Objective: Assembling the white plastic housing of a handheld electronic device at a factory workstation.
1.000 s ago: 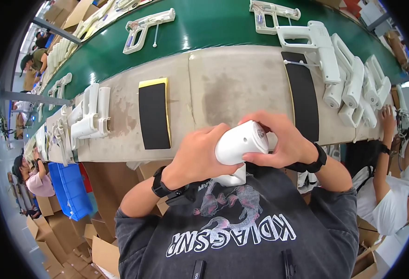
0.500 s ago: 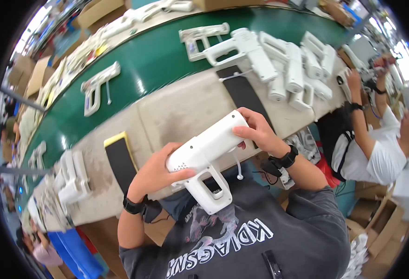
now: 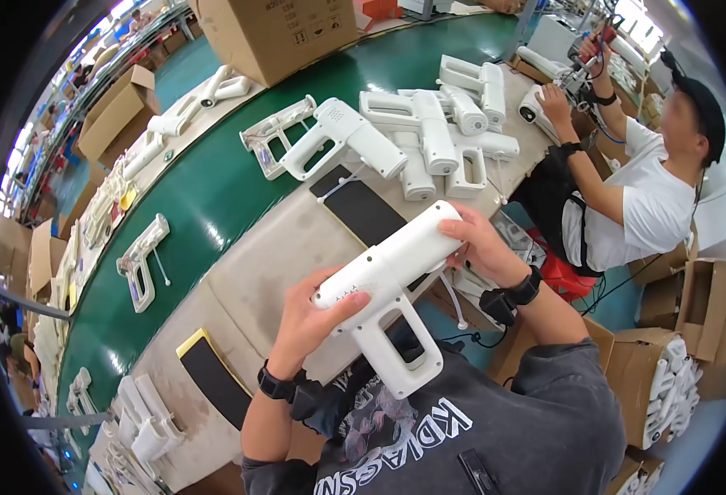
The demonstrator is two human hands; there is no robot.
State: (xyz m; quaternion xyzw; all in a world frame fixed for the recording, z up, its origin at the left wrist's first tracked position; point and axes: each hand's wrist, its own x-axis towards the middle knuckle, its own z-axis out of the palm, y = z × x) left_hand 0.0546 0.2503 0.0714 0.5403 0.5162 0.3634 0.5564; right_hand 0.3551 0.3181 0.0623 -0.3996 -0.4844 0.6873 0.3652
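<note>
Between my two hands is a white gun-shaped plastic device (image 3: 392, 260), held up in front of my chest above the bench edge. It has a thick round barrel with screw holes, a patch of small vents at the rear and a closed loop handle hanging toward me. My left hand (image 3: 320, 309) grips the vented rear end, thumb on top. Around the barrel's front end, at the right, the fingers of my right hand (image 3: 485, 243) are wrapped. A thin white cord with a small end piece (image 3: 462, 324) dangles below the barrel.
Several similar white devices (image 3: 429, 124) are piled on the bench to the far right. Open half shells (image 3: 142, 264) lie on the green belt (image 3: 190, 223). Black pads (image 3: 214, 375) rest on the beige bench. A co-worker in a white shirt (image 3: 647, 177) works at the right; cartons (image 3: 276, 37) stand beyond.
My view has swung toward the right, bringing more of the co-worker and a large carton into sight. Both hands keep their hold on the device, with little change in its tilt.
</note>
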